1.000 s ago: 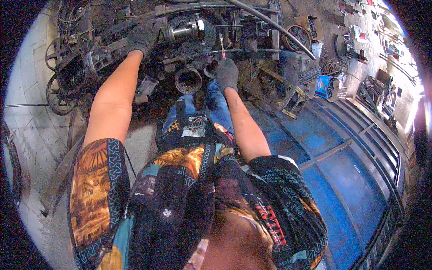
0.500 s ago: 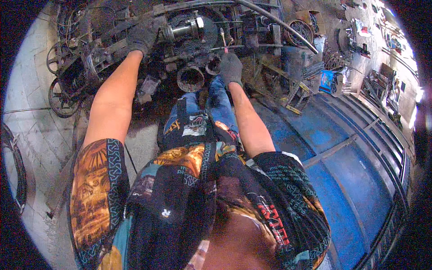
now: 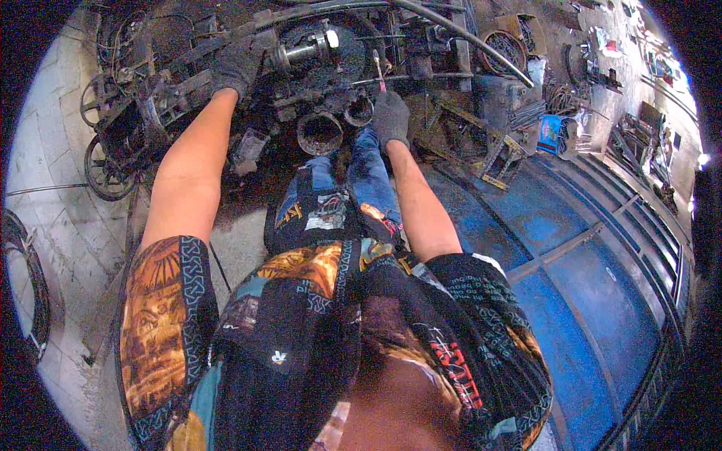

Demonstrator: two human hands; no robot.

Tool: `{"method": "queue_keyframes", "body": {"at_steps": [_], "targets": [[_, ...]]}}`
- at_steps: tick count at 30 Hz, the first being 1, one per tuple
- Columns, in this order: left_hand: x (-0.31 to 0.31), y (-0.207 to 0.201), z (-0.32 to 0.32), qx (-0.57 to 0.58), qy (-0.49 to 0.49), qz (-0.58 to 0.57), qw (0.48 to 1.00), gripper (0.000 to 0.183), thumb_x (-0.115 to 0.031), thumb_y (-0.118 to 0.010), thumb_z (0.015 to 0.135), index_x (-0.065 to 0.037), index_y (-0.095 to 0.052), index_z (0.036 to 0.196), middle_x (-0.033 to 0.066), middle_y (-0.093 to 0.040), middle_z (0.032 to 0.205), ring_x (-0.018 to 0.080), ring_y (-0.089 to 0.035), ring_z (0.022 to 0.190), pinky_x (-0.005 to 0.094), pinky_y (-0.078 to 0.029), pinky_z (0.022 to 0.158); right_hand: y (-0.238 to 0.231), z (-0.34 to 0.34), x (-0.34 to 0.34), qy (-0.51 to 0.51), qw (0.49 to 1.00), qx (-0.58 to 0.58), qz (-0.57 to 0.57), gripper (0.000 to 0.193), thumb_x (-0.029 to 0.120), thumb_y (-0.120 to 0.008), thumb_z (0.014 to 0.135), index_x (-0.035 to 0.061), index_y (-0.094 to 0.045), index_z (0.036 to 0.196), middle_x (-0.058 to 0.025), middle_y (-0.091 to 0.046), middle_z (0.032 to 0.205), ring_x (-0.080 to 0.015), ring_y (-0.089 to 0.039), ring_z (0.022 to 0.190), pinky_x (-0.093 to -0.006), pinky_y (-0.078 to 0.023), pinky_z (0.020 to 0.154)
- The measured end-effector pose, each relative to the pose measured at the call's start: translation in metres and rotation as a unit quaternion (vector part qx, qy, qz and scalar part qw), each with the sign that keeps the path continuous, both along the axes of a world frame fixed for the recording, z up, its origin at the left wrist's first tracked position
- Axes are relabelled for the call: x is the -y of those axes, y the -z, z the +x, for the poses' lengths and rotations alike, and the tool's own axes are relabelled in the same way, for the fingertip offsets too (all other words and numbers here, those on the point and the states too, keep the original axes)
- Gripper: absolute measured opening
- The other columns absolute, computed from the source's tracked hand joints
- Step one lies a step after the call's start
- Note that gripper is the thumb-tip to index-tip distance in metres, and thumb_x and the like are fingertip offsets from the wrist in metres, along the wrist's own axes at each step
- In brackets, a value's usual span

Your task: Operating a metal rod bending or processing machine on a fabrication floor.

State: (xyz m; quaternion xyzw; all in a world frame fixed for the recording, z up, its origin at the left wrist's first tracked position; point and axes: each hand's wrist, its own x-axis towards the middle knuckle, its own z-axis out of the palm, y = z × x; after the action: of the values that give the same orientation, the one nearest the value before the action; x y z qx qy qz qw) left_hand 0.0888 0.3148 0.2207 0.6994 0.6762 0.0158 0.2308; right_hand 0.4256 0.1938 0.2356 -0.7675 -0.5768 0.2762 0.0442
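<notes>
My right hand (image 3: 392, 119), in a dark grey glove, is closed around a slim tool (image 3: 380, 72) with a reddish handle and a pale tip pointing away from me. Its exact kind is too small to make out. At the far left of the machine, my left hand (image 3: 236, 69), gloved the same way, rests against dark metal parts, its fingers lost in shadow. Beside it a shiny metal shaft (image 3: 304, 51) runs toward a dark round disc (image 3: 347, 56). Nearer to me are a wide round metal cup (image 3: 320, 134) and a smaller one (image 3: 359, 112), close by my right hand.
A long metal bar (image 3: 481, 49) slants over the machine's right end. Spoked handwheels (image 3: 107, 167) stand at left. To the right lie a yellow-edged metal frame (image 3: 502, 161), a blue container (image 3: 551, 134) and a large blue metal panel (image 3: 594, 293). A coiled black hose (image 3: 34, 278) lies far left.
My right hand, still holding the slim tool, has shifted slightly right, uncovering more of the smaller cup. The left hand stays at the same machine part. The whole view has shifted slightly.
</notes>
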Motion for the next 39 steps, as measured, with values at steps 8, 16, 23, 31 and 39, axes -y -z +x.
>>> {"method": "queue_keyframes", "body": {"at_steps": [8,16,23,31,39], "targets": [[-0.001,0.007,-0.006,-0.047,-0.015,0.027,0.998,0.051,-0.046,-0.038,0.098,-0.009,-0.061,0.123,0.0209,-0.058,0.129,0.0398,-0.053,0.120,0.0478,-0.041,0.103,-0.001,-0.006,-0.056,0.097,0.993,-0.059,0.040,0.041,0.033,-0.043,0.098,0.0006,-0.065,0.089,-0.0270,-0.065,0.091,-0.0465,-0.061,0.091,-0.0551,-0.048,0.077],[-0.005,0.002,-0.004,-0.014,-0.003,0.023,1.000,0.049,-0.045,-0.041,0.097,-0.006,-0.062,0.117,0.0232,-0.062,0.121,0.0416,-0.057,0.112,0.0494,-0.043,0.098,-0.001,0.001,-0.014,0.004,0.999,-0.012,0.046,0.037,0.029,-0.044,0.097,-0.0007,-0.063,0.088,-0.0264,-0.065,0.090,-0.0463,-0.063,0.087,-0.0557,-0.048,0.077],[-0.004,0.001,-0.002,0.004,0.000,0.077,0.997,0.048,-0.042,-0.043,0.097,-0.002,-0.062,0.115,0.0254,-0.063,0.115,0.0427,-0.058,0.108,0.0491,-0.044,0.096,0.001,0.003,-0.060,0.071,0.996,-0.040,0.030,0.037,0.030,-0.045,0.096,-0.0023,-0.063,0.091,-0.0287,-0.065,0.094,-0.0474,-0.061,0.091,-0.0546,-0.048,0.079],[0.001,0.001,-0.002,-0.016,-0.024,0.045,0.999,0.054,-0.051,-0.038,0.098,-0.009,-0.063,0.119,0.0226,-0.064,0.117,0.0414,-0.060,0.108,0.0503,-0.046,0.093,0.007,0.014,0.004,0.046,0.998,-0.049,-0.004,0.040,0.034,-0.045,0.097,-0.0012,-0.063,0.094,-0.0274,-0.065,0.097,-0.0487,-0.060,0.093,-0.0539,-0.046,0.079],[-0.004,0.012,-0.005,-0.055,0.019,0.053,0.997,0.052,-0.049,-0.037,0.098,-0.010,-0.060,0.126,0.0202,-0.056,0.132,0.0388,-0.052,0.122,0.0473,-0.040,0.105,0.016,0.018,-0.049,0.047,0.992,-0.025,0.114,0.042,0.034,-0.043,0.097,-0.0015,-0.065,0.095,-0.0269,-0.065,0.098,-0.0470,-0.061,0.094,-0.0538,-0.047,0.081]]}}
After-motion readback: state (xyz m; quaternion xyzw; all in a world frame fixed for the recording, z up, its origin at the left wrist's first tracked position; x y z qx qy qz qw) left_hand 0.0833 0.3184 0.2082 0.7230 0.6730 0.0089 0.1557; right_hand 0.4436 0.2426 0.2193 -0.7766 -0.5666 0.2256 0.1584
